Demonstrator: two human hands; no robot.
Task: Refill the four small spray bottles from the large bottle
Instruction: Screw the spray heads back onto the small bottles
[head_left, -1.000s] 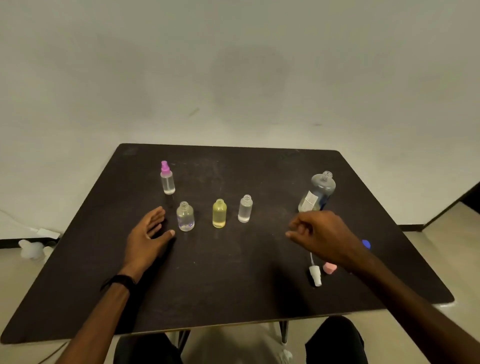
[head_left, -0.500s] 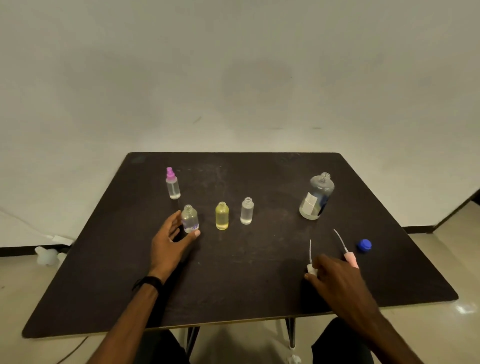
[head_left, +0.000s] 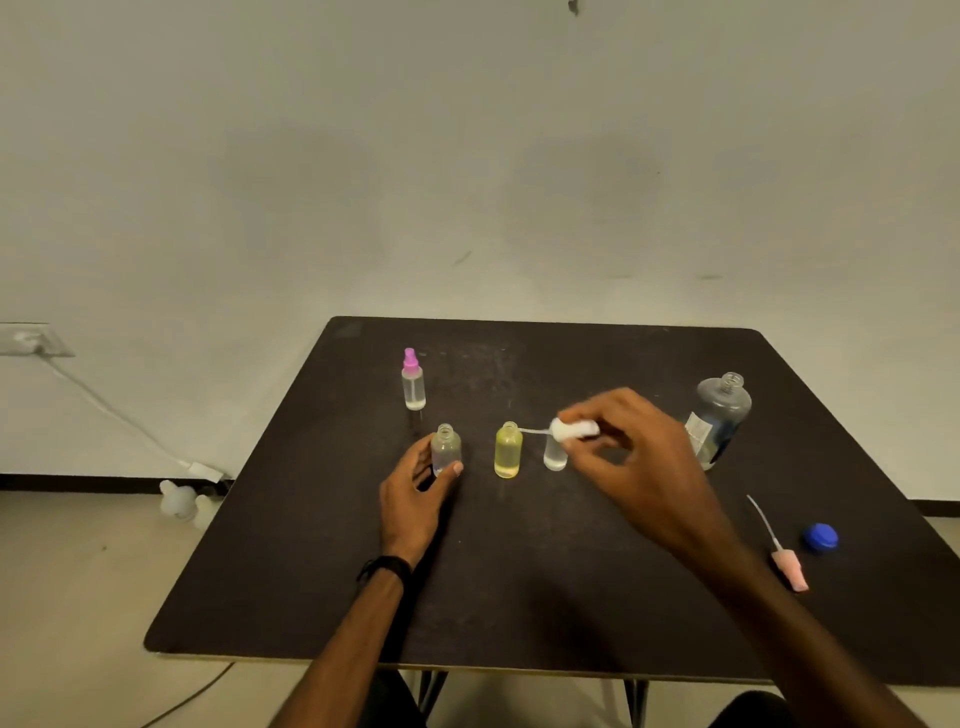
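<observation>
Three uncapped small bottles stand in a row on the dark table (head_left: 545, 587): a clear one (head_left: 445, 450), a yellow one (head_left: 508, 450) and a narrow clear one (head_left: 555, 456). My left hand (head_left: 415, 499) curls around the clear bottle, thumb and fingers touching its base. My right hand (head_left: 631, 457) holds a white spray cap (head_left: 572, 430) sideways above the narrow bottle, its dip tube pointing left toward the yellow bottle's mouth. A pink-capped small bottle (head_left: 413, 380) stands behind. The large bottle (head_left: 719, 420), open, stands at the right.
A pink spray cap (head_left: 788, 567) with its tube lies near the table's right front, beside a blue cap (head_left: 820, 536). White plastic bottles (head_left: 179, 501) and a cable sit on the floor at the left, below a wall socket.
My right hand picked the white spray cap up from the table's right front and carried it left over the bottle row. My left hand closed in around the clear bottle.
</observation>
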